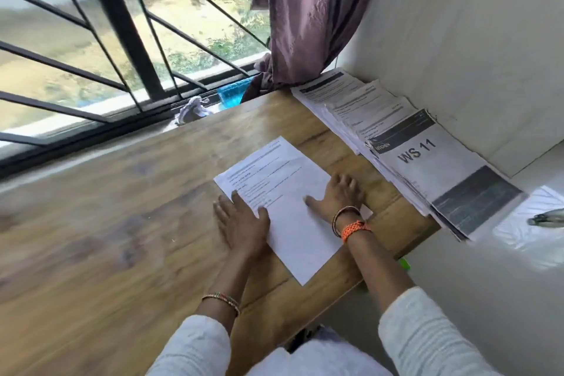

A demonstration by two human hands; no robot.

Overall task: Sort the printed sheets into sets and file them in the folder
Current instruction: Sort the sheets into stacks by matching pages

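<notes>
Landmark: white sheet (282, 201), printed, flat on wooden table (122, 207). Left of sheet: left hand (241, 223), fingers straight, pressing sheet's left edge. On sheet's right side: right hand (338, 195), fingers spread flat, pressing down. Right of sheet: row of overlapped printed stacks (381, 131) along wall (457, 40), nearest marked "WS 11".

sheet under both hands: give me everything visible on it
The sheet is white paper, printed with lines of text on its upper half and blank lower down; the text is too blurred to read. It lies flat on the wooden table, turned diagonally to the table's edge, apart from the fanned stacks along the wall. The left hand rests flat on its left edge, and the right hand presses flat on its right side. It looks uncreased.
</notes>
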